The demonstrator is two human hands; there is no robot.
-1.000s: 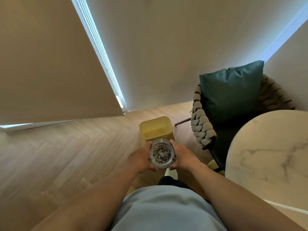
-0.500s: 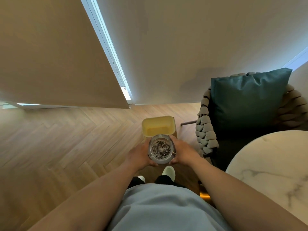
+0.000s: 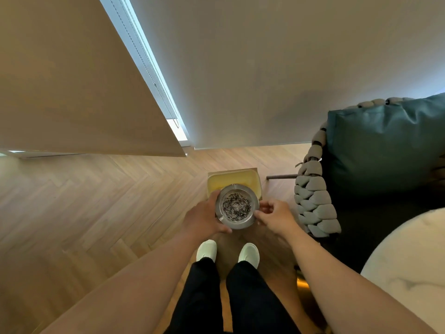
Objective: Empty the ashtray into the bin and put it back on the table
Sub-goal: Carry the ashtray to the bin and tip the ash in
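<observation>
hands (image 3: 204, 219) (image 3: 275, 216) cup full ashtray (image 3: 237, 206) level over bin (image 3: 250, 180).

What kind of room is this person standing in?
Probably a lounge or hotel-style sitting corner: a woven armchair with a teal cushion, a round marble table, herringbone wood floor and blinds covering tall windows.

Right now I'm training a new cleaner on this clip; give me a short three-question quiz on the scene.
1. True or false: the ashtray has already been emptied.
2. Which hand carries the ashtray from beneath: A) left hand B) right hand?
3. Fill in: the yellow bin stands on the ____.

Key: 1. False, dark ash fills it. 2. A; the right hand only touches the rim with its fingertips. 3. Floor, just beyond the ashtray.
</observation>
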